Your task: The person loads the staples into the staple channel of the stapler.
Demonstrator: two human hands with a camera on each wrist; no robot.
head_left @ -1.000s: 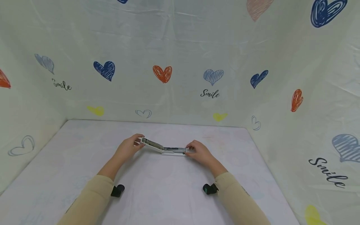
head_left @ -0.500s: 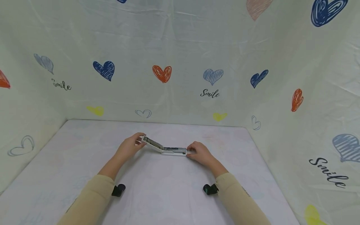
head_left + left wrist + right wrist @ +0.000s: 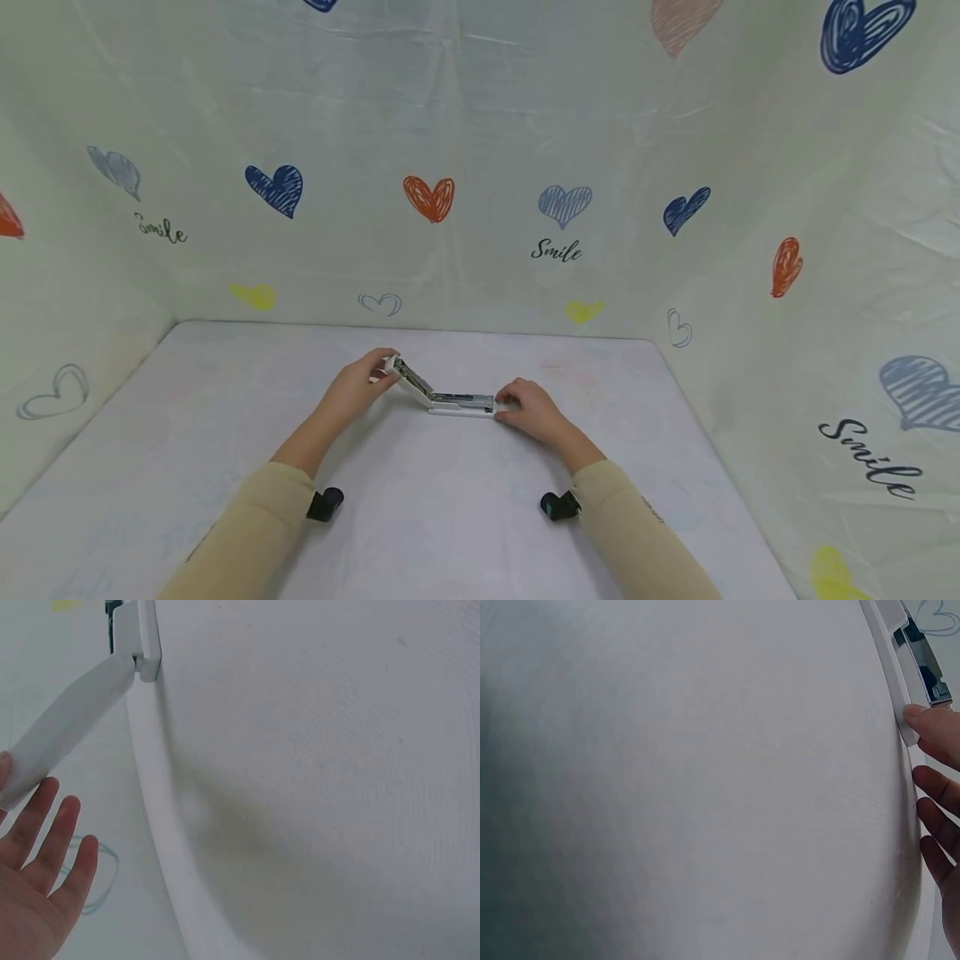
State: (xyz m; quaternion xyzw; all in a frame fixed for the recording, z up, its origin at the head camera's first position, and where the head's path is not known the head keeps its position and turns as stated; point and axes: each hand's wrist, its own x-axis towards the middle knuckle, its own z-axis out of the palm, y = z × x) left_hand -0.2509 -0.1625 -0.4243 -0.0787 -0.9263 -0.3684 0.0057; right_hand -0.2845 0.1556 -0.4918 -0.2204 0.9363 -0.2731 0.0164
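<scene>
A white stapler (image 3: 461, 408) lies unfolded on the table, its base flat and its upper arm (image 3: 412, 380) tilted up to the left. At the raised end of that arm, my left hand (image 3: 357, 388) pinches it between thumb and fingers. In the left wrist view, the arm's smooth outer side (image 3: 71, 716) faces the camera, with several fingers of the left hand (image 3: 45, 877) spread below it. My right hand (image 3: 531, 408) grips the base's right end. The right wrist view shows the thumb on the base (image 3: 891, 667), beside the metal staple channel (image 3: 928, 667).
A pale cloth covers the table (image 3: 450, 508), which ends at a curtain (image 3: 480, 108) printed with hearts and "Smile". Side curtains rise on the left and right. Black devices (image 3: 327, 504) are strapped at both wrists of the tan sleeves (image 3: 247, 533).
My left hand has moved up and to the right, tilting the stapler's upper arm more steeply. The base stays where it was; my right hand has barely shifted.
</scene>
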